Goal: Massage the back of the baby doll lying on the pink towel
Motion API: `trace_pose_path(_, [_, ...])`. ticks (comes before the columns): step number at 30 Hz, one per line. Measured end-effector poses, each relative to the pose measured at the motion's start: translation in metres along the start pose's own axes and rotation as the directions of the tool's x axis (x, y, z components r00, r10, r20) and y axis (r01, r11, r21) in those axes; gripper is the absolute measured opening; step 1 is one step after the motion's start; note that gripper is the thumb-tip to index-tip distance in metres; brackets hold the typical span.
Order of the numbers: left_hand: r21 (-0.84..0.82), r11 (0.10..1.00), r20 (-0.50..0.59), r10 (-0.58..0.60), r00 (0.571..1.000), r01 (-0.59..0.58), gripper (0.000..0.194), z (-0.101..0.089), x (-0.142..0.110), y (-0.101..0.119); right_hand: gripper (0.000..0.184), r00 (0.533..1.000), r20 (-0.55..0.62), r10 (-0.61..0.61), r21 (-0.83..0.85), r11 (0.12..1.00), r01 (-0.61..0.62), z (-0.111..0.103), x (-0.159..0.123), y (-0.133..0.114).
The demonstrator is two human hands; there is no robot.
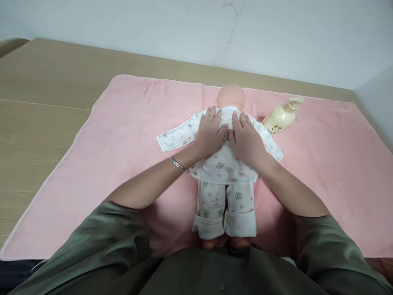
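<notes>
A baby doll [225, 176] in white printed pyjamas lies on a pink towel [132, 135], its bald head pointing away from me. My left hand [211, 133] rests flat on the doll's upper torso, fingers stretched toward the neck. My right hand [245, 139] lies flat beside it on the same part, thumbs almost meeting. A silver bangle [179, 164] sits on my left wrist. Both hands press on the shirt and hold nothing.
A cream pump bottle [281, 116] lies on the towel just right of the doll's shoulder. The towel covers a light wooden table [39, 110] set against a white wall. My green sleeves fill the bottom of the view.
</notes>
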State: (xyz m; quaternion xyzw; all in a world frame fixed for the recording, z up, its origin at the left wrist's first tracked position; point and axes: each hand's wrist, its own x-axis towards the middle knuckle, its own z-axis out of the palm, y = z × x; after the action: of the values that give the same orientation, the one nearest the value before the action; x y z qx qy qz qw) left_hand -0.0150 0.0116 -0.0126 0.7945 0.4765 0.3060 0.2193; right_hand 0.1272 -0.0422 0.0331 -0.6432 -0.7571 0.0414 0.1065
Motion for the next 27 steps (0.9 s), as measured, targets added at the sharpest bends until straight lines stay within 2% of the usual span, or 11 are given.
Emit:
trace_pose_path(5, [0.036, 0.998, -0.054, 0.047, 0.997, -0.045, 0.061, 0.005, -0.005, -0.001, 0.057, 0.999, -0.041, 0.005, 0.055, 0.998, -0.003, 0.001, -0.005, -0.001])
trace_pose_path(13, [0.066, 0.998, -0.065, 0.026, 0.998, -0.022, 0.056, 0.008, -0.021, 0.019, 0.060, 0.999, 0.011, -0.033, 0.110, 0.993, 0.031, 0.008, 0.026, 0.025])
trace_pose_path(19, [0.025, 0.999, -0.023, 0.045, 0.999, -0.044, 0.055, 0.004, -0.008, 0.006, 0.057, 1.000, -0.024, 0.014, 0.027, 1.000, -0.014, 0.008, 0.008, 0.005])
trace_pose_path(22, [0.000, 1.000, 0.005, 0.031, 1.000, -0.031, 0.055, 0.001, 0.001, -0.001, 0.055, 1.000, -0.018, -0.019, -0.009, 1.000, 0.019, 0.005, -0.005, -0.005])
trace_pose_path(27, [0.011, 1.000, 0.011, -0.021, 1.000, 0.021, 0.056, 0.000, 0.000, 0.004, 0.052, 0.998, -0.002, -0.065, 0.040, 0.997, 0.065, 0.003, -0.005, -0.001])
